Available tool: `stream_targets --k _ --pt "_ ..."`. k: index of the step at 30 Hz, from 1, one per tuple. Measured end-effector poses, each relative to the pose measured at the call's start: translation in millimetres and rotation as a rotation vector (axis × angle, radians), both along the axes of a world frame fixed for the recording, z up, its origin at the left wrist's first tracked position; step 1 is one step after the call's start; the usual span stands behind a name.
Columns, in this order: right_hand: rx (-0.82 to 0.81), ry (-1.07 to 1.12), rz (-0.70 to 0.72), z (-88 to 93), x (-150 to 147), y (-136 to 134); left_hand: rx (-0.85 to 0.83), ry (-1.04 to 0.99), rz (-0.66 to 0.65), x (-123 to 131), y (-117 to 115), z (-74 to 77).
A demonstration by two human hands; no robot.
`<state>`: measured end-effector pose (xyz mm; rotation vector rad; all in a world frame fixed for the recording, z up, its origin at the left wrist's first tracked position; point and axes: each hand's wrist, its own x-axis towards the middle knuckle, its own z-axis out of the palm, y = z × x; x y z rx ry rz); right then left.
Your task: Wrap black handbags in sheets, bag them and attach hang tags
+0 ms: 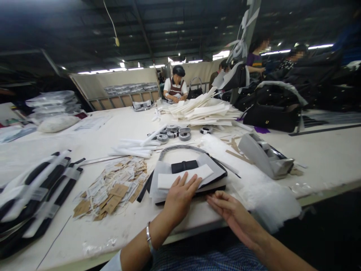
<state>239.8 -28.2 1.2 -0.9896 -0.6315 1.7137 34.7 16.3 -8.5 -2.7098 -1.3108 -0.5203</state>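
Note:
A black handbag [221, 174] lies on the table in front of me, its wrapped handle [183, 147] pointing away. Over it is pale tissue-like sheeting [157, 169], with a small black strap piece [184, 166] on top. My left hand [182, 194] rests with spread fingers on a folded white foam strip [184, 177] across the bag. At the bag's near right edge is my right hand [229, 209], palm turned partly upward and fingers stretched toward the edge. Nothing is visibly held in it; its fingertips are partly hidden.
Cardboard tags [113, 197] lie in a heap at left, beside wrapped black straps [42, 192]. Rolled bands [172, 131] and piled white strips [203, 109] stand beyond. Clear plastic [254, 184] and a grey wrapped item [263, 156] are at right. A person [176, 86] works across the table [96, 241].

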Motion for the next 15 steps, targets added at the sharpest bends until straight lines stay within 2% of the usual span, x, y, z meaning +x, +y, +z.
stream_targets --k 5,9,12,15 --pt "0.055 0.041 -0.031 15.3 -10 -2 0.027 -0.029 0.008 -7 -1 8.6" --pt "0.109 -0.017 -0.021 18.4 -13 1 0.159 0.012 0.063 -9 2 1.1" --pt "0.24 -0.332 0.088 8.3 1 8 0.201 0.031 0.055 -10 7 -3.1" --pt "0.584 -0.93 0.112 -11.2 34 21 0.177 0.001 0.053 -15 14 0.2"
